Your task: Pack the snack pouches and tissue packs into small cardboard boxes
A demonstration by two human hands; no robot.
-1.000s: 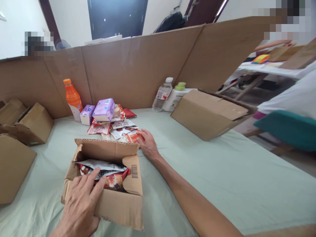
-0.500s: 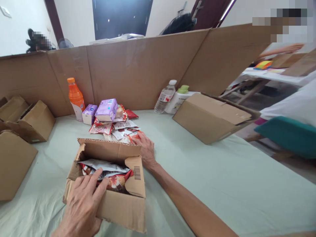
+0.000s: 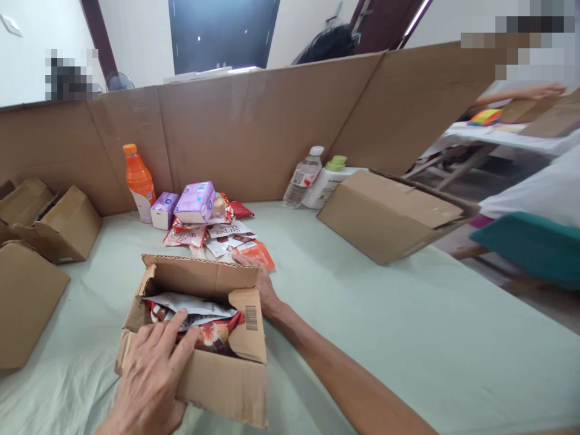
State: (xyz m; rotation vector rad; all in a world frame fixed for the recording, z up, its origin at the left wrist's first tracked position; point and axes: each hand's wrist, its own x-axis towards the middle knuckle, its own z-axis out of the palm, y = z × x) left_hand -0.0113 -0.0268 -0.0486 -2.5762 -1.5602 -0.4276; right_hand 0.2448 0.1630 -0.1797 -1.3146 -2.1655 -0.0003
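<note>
A makeshift indoor workroom: cloth-covered tabletop [image 3: 385, 320], cardboard screen [image 3: 254, 133] along its far side, second tabletop [image 3: 516, 136] at right with a person's arm [image 3: 521, 93] above, white wall [image 3: 131, 36] and fan [image 3: 119, 82] far left.

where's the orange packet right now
In the head view, the orange packet lies just left of centre, at the near right end of the packet pile, beyond the open box, with the right hand at its near side.

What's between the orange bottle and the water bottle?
In the head view, left to right: a purple pack, a second purple pack atop snack packets, a red packet, then green cloth.
</note>
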